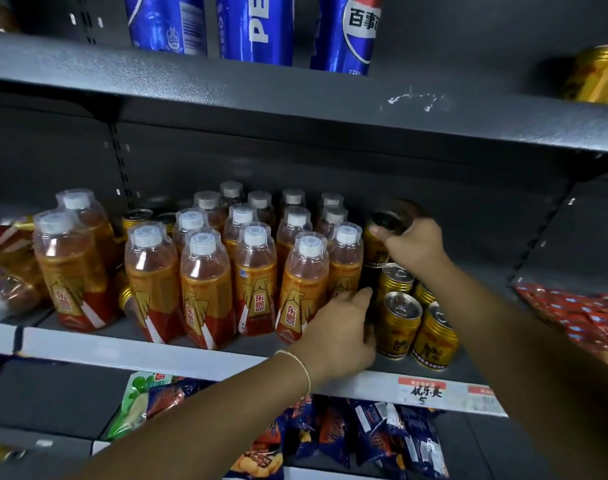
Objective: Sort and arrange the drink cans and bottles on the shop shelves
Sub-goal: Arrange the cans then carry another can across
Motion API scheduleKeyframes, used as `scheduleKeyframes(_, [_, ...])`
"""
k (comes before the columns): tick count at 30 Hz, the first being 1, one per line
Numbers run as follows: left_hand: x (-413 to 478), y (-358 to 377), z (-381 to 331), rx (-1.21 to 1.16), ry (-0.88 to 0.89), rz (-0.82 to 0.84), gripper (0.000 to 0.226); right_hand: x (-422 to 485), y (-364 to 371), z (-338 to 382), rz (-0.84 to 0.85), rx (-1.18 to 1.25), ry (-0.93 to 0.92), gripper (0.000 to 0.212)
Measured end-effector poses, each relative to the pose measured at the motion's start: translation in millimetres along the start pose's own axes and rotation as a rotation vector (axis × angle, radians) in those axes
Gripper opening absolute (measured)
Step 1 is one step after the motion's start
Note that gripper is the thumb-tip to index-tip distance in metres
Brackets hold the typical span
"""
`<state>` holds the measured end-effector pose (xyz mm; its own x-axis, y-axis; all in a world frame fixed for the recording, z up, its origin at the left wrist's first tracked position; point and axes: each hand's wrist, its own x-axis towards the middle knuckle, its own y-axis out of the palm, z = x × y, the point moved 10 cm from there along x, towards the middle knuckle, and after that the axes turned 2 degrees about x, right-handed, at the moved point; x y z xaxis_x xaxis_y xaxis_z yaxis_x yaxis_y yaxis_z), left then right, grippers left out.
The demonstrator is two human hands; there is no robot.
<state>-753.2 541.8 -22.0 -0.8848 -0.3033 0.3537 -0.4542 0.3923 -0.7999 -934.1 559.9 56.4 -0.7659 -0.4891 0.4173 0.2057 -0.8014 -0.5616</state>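
Note:
Several orange drink bottles [205,289] with white caps stand in rows on the middle grey shelf [191,355]. To their right stand several gold cans [399,323]. My right hand [413,245] grips one gold can [377,244] by its top, held above the shelf behind the other cans. My left hand [340,330] rests against the left side of the front gold can, between it and the rightmost bottle [345,265]; its fingertips are hidden.
Blue Pepsi bottles [257,29] and a gold can [596,74] stand on the upper shelf. Red packets [579,317] lie at the right of the middle shelf. Snack bags [364,441] fill the shelf below. More gold cans [136,218] stand behind the bottles at left.

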Motion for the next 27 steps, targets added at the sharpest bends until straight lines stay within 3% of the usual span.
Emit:
scheduleKeyframes(7, [1.2, -4.6, 9.6, 0.016, -0.004, -0.040, 0.067, 18.4, 44.6, -16.1, 0.123, -0.124, -0.021, 0.072])
scheduleKeyframes(13, [0.9, -1.9, 12.2, 0.047, -0.013, -0.022, 0.072, 13.9, 71.5, -38.5, 0.289, -0.264, -0.002, 0.025])
scheduleKeyframes(17, [1.6, -0.6, 14.0, 0.049, -0.015, -0.001, 0.073, 11.2, 77.3, -44.0, 0.357, -0.318, 0.019, 0.040])
scheduleKeyframes(22, [2.7, 0.6, 15.2, 0.059, -0.012, 0.018, 0.073, 1.4, 79.5, -47.6, 0.441, -0.440, 0.027, 0.034])
scheduleKeyframes(25, [2.7, 1.6, 16.0, 0.065, -0.017, 0.029, 0.072, -4.2, 74.8, -33.0, 0.397, -0.488, -0.059, 0.029])
scheduleKeyframes(27, [2.0, 3.4, 16.2, 0.067, -0.022, 0.043, 0.071, -9.0, 65.3, -16.4, 0.302, -0.289, -0.088, 0.020])
